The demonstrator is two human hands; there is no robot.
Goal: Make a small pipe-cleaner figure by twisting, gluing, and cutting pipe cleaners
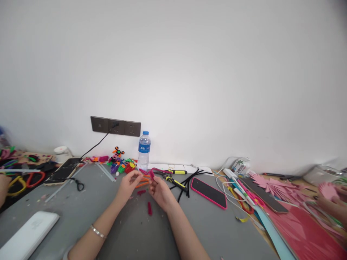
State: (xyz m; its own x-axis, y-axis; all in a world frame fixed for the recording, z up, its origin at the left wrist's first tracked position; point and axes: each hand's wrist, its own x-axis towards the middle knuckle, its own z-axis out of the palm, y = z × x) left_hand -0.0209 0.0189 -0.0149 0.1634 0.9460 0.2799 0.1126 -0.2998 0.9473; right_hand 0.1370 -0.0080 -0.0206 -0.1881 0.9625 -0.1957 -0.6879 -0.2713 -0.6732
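My right hand (160,193) is closed on a magenta pipe cleaner piece (151,174), which stands up from between the fingertips. Close by on the left, my left hand (130,182) has thumb and fingers pinched together; what they hold, if anything, is too small to make out. Just past its fingertips shows a thin magenta strip (143,171). Below the hands, a short fuzzy magenta piece (149,208) and another small magenta piece (141,192) lie on the grey table mat (146,234). Orange pipe cleaners (142,182) lie partly hidden behind the hands.
Pliers (176,182) with yellow-black handles lie beside black pipe cleaners (187,182) and a pink-edged phone (208,193). A water bottle (144,151) stands against the wall near colourful pipe cleaner figures (121,164). A white box-like object (29,236) sits front left. Another person's hands (332,202) are at right.
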